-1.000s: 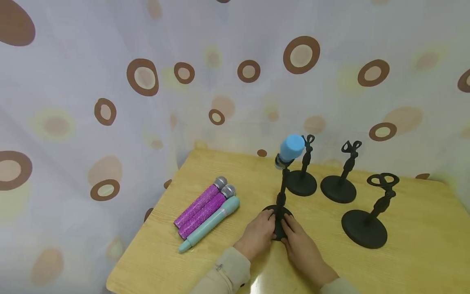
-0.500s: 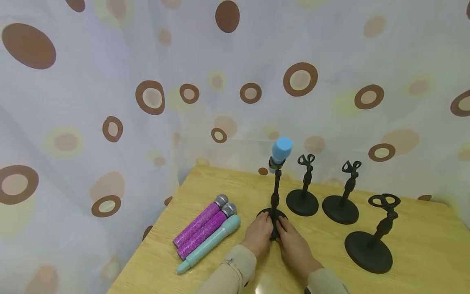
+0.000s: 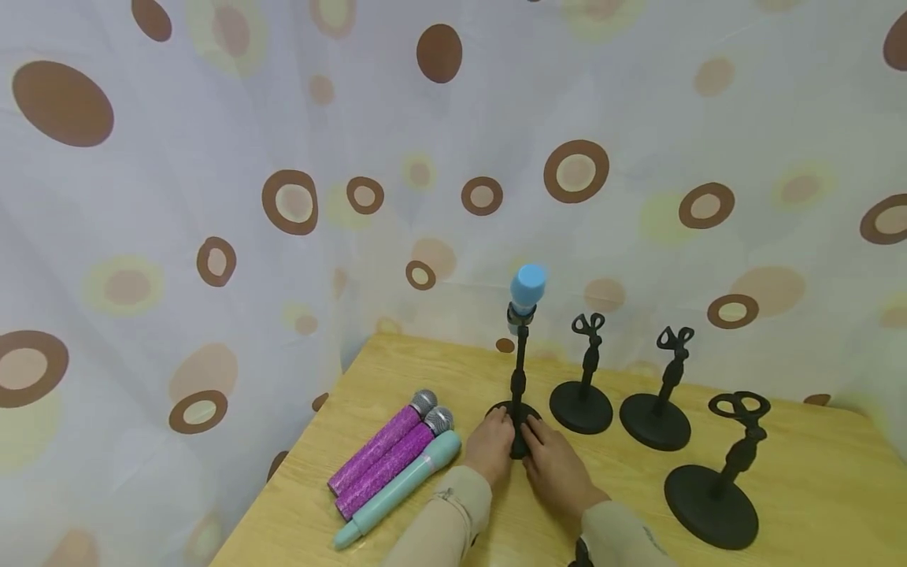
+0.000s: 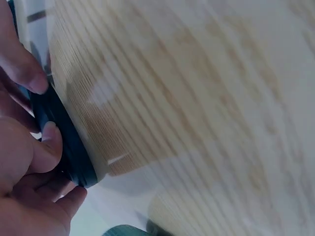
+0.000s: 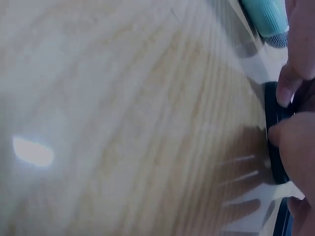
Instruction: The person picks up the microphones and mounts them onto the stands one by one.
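Observation:
Both hands grip the round black base of a desktop microphone stand (image 3: 519, 382), one at each side of its near half. My left hand (image 3: 490, 446) has its thumb and fingers at the base's rim; the left wrist view shows them pinching the base (image 4: 74, 142). On the other side, my right hand (image 3: 558, 470) pinches the rim too, thumb at the near edge of the base (image 5: 276, 157). A light blue microphone (image 3: 528, 285) sits in the clip on top of this upright stand. The base's underside is hidden.
Two glittery purple microphones (image 3: 374, 449) and a teal microphone (image 3: 397, 492) lie side by side to the left. Three black stands with bare clips, one back (image 3: 581, 407), one middle (image 3: 655, 421), one front (image 3: 712, 504), stand right. A patterned curtain (image 3: 439, 118) hangs behind the table.
The gripped stand has shifted left, apart from the rear stand it overlapped, and nearer the lying microphones. Both hands moved with it. The head view has tilted up.

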A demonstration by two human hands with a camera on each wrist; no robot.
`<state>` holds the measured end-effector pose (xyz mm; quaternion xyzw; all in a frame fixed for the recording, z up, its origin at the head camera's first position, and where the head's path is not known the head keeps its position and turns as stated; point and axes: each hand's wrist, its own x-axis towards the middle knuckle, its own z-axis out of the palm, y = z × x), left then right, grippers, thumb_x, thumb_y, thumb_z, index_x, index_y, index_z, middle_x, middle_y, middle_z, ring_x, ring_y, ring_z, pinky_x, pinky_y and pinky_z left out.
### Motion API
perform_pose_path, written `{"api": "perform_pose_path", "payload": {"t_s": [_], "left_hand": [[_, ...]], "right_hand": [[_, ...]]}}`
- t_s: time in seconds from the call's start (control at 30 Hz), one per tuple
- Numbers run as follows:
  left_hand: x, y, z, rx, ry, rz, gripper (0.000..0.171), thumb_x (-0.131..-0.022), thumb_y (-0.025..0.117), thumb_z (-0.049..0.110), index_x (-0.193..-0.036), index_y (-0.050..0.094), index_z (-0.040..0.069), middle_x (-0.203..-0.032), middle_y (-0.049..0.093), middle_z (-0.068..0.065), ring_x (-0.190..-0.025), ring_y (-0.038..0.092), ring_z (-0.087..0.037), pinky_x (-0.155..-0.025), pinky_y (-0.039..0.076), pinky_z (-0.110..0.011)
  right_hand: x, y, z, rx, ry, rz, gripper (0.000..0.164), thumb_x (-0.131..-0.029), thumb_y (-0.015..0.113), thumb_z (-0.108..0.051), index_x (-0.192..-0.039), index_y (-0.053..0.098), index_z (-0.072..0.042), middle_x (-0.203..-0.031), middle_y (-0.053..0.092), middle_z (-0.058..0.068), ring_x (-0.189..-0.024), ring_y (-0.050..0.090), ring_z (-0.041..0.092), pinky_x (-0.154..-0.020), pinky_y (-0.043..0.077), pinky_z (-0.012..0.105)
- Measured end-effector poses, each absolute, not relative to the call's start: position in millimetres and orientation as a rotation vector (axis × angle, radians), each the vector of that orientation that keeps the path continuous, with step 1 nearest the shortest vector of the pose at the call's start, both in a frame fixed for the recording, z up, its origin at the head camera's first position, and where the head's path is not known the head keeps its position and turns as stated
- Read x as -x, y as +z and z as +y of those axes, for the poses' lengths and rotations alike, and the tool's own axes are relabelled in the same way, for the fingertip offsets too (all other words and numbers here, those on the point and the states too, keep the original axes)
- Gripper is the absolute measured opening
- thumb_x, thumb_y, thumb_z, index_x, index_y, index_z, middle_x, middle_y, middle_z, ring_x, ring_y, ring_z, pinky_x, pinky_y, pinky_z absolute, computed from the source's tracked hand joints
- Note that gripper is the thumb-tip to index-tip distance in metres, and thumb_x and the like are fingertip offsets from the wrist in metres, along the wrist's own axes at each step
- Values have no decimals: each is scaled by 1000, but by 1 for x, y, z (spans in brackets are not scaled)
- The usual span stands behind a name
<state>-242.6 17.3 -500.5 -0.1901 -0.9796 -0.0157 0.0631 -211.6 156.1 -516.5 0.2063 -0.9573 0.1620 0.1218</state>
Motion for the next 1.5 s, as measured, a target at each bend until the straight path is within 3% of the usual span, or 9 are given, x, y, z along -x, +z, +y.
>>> {"api": "perform_pose_path", "payload": {"t_s": [0.3, 0.5, 0.73, 0.8, 0.87, 0.97, 1.13, 1.27, 1.5], "left_hand": [[254, -507, 13, 588, -78, -2884, 40, -89, 71, 2, -128, 63, 1, -137, 59, -12, -130, 56, -23, -105, 49, -29], [251, -502, 11, 571, 87, -2922, 38, -91, 69, 3, -128, 63, 0, -134, 61, -11, -125, 58, -22, -101, 51, -26], [227, -478, 37, 668, 149, -2972, 7, -92, 71, 20, -96, 77, 19, -93, 71, -3, -86, 66, -19, -74, 57, -33], [226, -473, 50, 724, 30, -2987, 7, -94, 68, 22, -94, 75, 20, -91, 70, -1, -82, 65, -17, -68, 56, -32], [228, -470, 63, 804, -42, -2972, 12, -98, 63, 24, -103, 73, 18, -101, 69, 0, -89, 66, -15, -70, 58, -28], [234, -472, 80, 916, -53, -2932, 30, -102, 56, 23, -129, 63, 12, -128, 63, -1, -113, 63, -15, -87, 57, -24], [245, -493, 99, 868, 105, -3024, 48, -103, 52, 29, -149, 44, 16, -156, 40, 0, -143, 41, -14, -106, 47, -26], [251, -502, 107, 769, 193, -3051, 49, -103, 51, 31, -150, 42, 20, -157, 38, 4, -143, 39, -13, -101, 51, -28], [257, -495, 113, 757, 250, -2907, 39, -102, 54, 30, -140, 54, 20, -138, 54, 4, -124, 54, -13, -88, 56, -26]], "right_hand": [[220, -520, 206, -335, 754, -2816, 31, -102, 51, -14, -128, 58, 3, -141, 48, 26, -126, 52, 46, -102, 46, 59], [224, -517, 236, -215, 786, -2870, 40, -102, 49, -14, -135, 50, 9, -145, 41, 33, -129, 46, 52, -103, 43, 63], [223, -523, 257, -195, 733, -3010, 54, -99, 48, -10, -146, 34, 13, -154, 25, 37, -136, 33, 57, -107, 36, 67], [223, -526, 258, -217, 693, -3019, 54, -99, 47, -9, -147, 33, 13, -155, 24, 37, -137, 33, 56, -107, 36, 66], [225, -527, 257, -228, 654, -3005, 54, -98, 48, -8, -146, 35, 13, -153, 27, 37, -136, 35, 56, -107, 37, 65], [228, -525, 252, -235, 605, -2998, 52, -98, 50, -8, -144, 38, 14, -151, 31, 38, -134, 39, 55, -106, 39, 63], [227, -527, 247, -250, 550, -3020, 51, -98, 52, -8, -143, 40, 14, -150, 34, 37, -134, 41, 53, -107, 40, 61], [227, -526, 246, -274, 507, -2976, 50, -96, 55, -7, -141, 44, 13, -148, 38, 37, -131, 46, 51, -104, 43, 59], [226, -512, 251, -237, 516, -2947, 46, -97, 54, -7, -138, 48, 11, -146, 42, 33, -129, 49, 50, -104, 43, 60]]}}
